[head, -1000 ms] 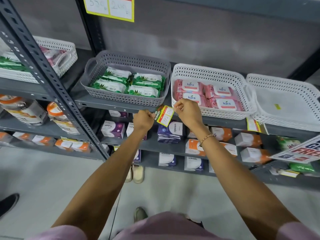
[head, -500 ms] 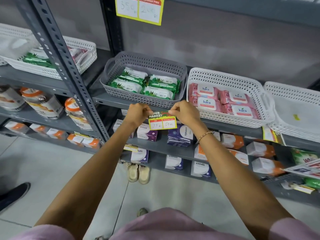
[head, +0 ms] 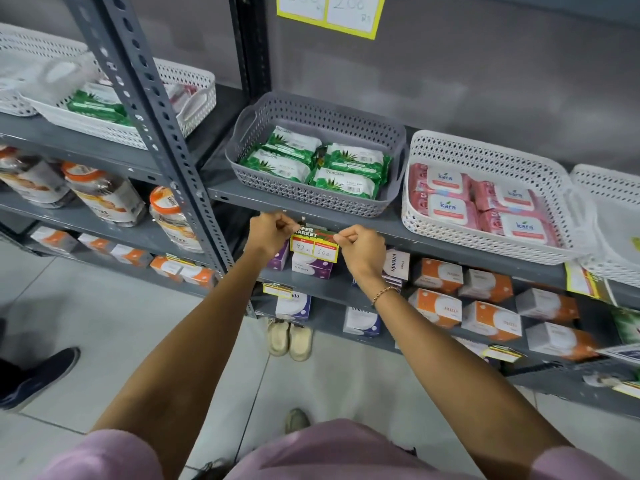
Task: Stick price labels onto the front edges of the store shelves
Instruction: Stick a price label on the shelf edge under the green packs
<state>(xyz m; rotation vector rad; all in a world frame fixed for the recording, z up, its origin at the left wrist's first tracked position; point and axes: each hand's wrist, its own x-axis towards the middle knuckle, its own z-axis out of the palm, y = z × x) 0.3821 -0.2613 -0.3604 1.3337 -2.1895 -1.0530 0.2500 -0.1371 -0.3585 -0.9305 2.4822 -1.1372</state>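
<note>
- The upper corners of the price label (head: 314, 244) are covered by the fingertips of both hands.
- The yellow sign (head: 330, 12), well above the hands, is cut off by the top edge.
- The white basket (head: 609, 216), far right of the hands, is cropped.

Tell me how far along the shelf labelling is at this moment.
Done: yellow labels already hang on the lower shelf edge and at the far right. In hand: the left hand and right hand pinch a price label at the shelf edge under the grey basket. Left: pressing it flat; no label shows under the white basket.
</note>
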